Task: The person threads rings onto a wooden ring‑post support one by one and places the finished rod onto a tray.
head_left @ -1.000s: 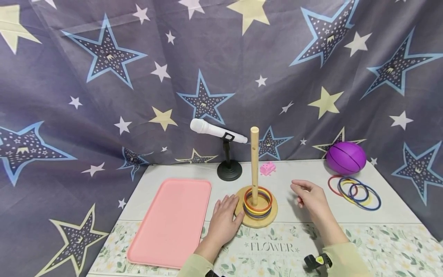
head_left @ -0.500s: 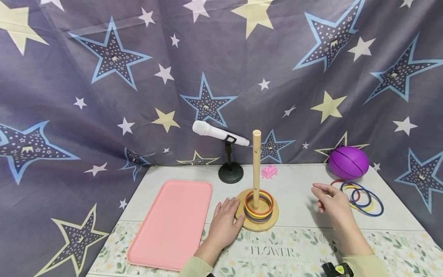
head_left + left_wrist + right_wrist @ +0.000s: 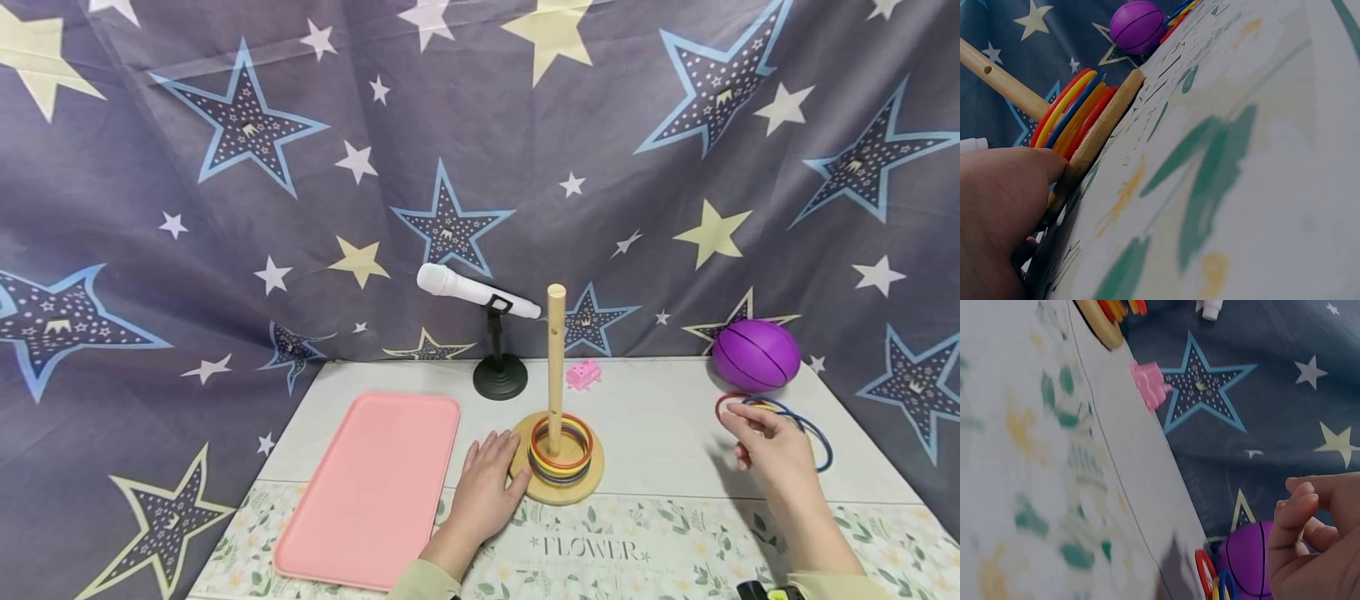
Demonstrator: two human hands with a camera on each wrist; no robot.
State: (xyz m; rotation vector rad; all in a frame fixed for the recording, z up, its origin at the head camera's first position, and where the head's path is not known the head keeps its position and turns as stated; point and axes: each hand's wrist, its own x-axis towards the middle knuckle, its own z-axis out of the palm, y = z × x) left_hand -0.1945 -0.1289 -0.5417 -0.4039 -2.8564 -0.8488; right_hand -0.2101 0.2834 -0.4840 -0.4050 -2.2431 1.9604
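Head view: roughly halfway through the work, as far as can be judged. Apparently done already: a pile of coloured rings (image 3: pixel 1075 112) around the wooden peg (image 3: pixel 556 350), low down on the round wooden base (image 3: pixel 557 496). Counted from the top in the left wrist view: red, yellow, blue, a more orange yellow, and red again. Remaining, by judgement: the loose rings (image 3: pixel 830 455), lying on the table (image 3: pixel 648 433) at the right side, near the purple basketball (image 3: pixel 756 356), not yet on the peg. Visible among these: red, yellow and blue; exact number impossible to tell, because of partial covering by the right grip (image 3: pixel 782 458).

For this right grip, fingers loosely bent, thumb and forefinger near each other, with nothing grasped. In the right wrist view, apart from the loose rings, so most likely no ring taken yet. For the left grip (image 3: pixel 486 485), fingers straight and released, laid at the left edge of the base, probably for keeping it steady. Upper part of the peg bare, with room for more rings, apparently.

Probably outside of the work: pink tray (image 3: pixel 371 492) at the left, white microphone (image 3: pixel 468 289) on a black stand (image 3: pixel 500 381), and small pink toy (image 3: pixel 583 374) behind the peg.
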